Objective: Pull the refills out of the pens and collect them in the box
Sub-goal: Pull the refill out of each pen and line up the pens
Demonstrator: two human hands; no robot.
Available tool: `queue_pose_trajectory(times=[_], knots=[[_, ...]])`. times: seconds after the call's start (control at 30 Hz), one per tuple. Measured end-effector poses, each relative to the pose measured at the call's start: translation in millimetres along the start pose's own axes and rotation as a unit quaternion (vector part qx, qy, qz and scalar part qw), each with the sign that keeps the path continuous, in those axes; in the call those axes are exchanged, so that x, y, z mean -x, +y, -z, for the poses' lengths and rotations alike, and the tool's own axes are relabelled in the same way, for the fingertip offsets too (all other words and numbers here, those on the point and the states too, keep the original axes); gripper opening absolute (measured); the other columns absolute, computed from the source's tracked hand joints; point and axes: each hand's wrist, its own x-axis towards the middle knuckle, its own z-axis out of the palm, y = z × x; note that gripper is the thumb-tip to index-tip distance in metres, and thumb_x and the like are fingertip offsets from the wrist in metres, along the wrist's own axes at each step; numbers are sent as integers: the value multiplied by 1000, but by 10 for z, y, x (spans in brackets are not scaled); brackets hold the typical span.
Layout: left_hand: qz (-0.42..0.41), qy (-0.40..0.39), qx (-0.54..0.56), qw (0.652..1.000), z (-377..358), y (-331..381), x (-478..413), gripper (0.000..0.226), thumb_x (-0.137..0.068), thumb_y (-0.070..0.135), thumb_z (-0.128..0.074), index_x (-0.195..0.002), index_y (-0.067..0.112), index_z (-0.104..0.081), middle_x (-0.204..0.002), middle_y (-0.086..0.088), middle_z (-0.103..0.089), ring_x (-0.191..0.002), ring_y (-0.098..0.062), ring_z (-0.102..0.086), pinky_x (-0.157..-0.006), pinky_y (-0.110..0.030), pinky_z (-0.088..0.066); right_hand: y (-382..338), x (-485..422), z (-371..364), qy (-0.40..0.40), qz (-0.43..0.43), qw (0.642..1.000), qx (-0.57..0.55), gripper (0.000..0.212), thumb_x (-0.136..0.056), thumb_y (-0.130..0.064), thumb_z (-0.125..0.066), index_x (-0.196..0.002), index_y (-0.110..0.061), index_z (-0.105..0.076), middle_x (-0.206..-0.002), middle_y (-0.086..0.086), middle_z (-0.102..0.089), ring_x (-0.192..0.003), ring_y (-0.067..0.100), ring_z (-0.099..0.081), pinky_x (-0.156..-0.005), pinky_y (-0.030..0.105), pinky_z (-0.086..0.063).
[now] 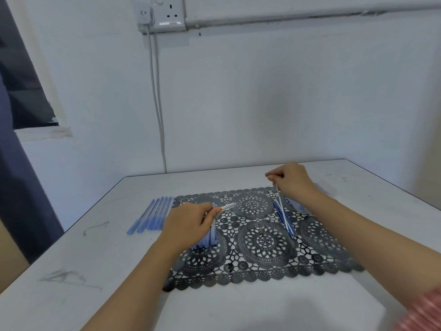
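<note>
Now one refill is free, and each hand has its half.
My right hand pinches the refill by its top, so the tip hangs over the loose refills just below. My left hand grips the pen barrel above the pens beneath my palm. I cannot make out the box.

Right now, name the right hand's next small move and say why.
Probably let go of the refill: the right hand pinches its top end, and its lower end reaches the pile of refills below. The left hand holds a pen barrel.
</note>
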Motion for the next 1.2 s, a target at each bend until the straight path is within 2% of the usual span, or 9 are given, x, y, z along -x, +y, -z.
queue_pose_trajectory(times=[0.1, 0.23, 0.4, 0.47, 0.67, 0.77, 0.87, 1.0, 1.2], knots=[[-5, 5, -4, 1000, 4, 1, -7, 40, -96, 47, -31, -58, 33, -30, -46, 7, -39, -44, -6, -39, -45, -22, -31, 9, -132, -129, -61, -9, 996, 64, 19, -89, -10, -59, -102, -2, -70, -103, 13, -70, -91, 17, -63, -74, 19, -40], [-6, 11, -6, 1000, 1, -3, -5, 41, -95, 48, -30, -58, 32, -30, -47, 8, -40, -45, -6, -41, -44, -21, -30, 53, -206, -298, -101, -32, 986, 126, 21, -89, -10, -60, -104, 0, -69, -106, 15, -68, -97, 22, -63, -78, 21, -43], [-12, 21, 2, 1000, -7, -19, -9, 38, -92, 53, -23, -62, 32, -33, -47, 8, -40, -45, -7, -42, -44, -22, -29, 263, -147, -509, -87, -37, 980, 172, 19, -89, -12, -58, -101, -3, -71, -100, 11, -70, -90, 21, -65, -77, 26, -49], [-16, 28, 4, 999, -21, -22, -16, 41, -92, 58, -17, -61, 34, -30, -46, 8, -40, -44, -7, -42, -43, -21, -28, 347, -125, -560, -72, -36, 982, 168, 19, -88, -13, -59, -99, -3, -71, -99, 11, -70, -88, 21, -65, -81, 30, -51], [-11, 32, 3, 999, -53, -44, -8, 40, -87, 60, -16, -58, 34, -27, -45, 7, -38, -42, -7, -40, -42, -20, -28, 427, -94, -548, -36, -37, 990, 133, 20, -87, -16, -63, -101, -5, -71, -100, 12, -70, -87, 20, -65, -81, 28, -51], [-9, 38, -5, 999, -56, -49, -10, 46, -85, 63, -12, -61, 32, -35, -46, 7, -41, -43, -6, -41, -42, -20, -28, 453, -79, -580, -38, -38, 989, 139, 22, -88, -18, -61, -101, -3, -71, -102, 12, -69, -89, 22, -64, -82, 30, -49], [-5, 35, -10, 999, -44, -41, -13, 45, -93, 58, -20, -67, 30, -43, -47, 7, -43, -44, -6, -43, -42, -19, -28, 468, -78, -603, -30, -35, 988, 145, 23, -89, -18, -59, -104, -2, -69, -105, 12, -68, -91, 22, -63, -83, 31, -49], [3, 26, -5, 1000, -16, -23, -7, 39, -96, 46, -32, -59, 33, -32, -46, 7, -41, -44, -6, -41, -43, -20, -27, 466, -63, -627, -40, -18, 983, 179, 22, -90, -16, -56, -101, -2, -70, -102, 13, -69, -89, 24, -63, -82, 33, -51], [7, 20, -3, 1000, 6, 4, -5, 40, -96, 44, -34, -58, 32, -31, -46, 7, -40, -44, -6, -40, -44, -21, -28, 465, -48, -618, -52, 12, 966, 252, 19, -91, -8, -52, -102, -5, -67, -103, 11, -64, -90, 24, -62, -77, 31, -49]])
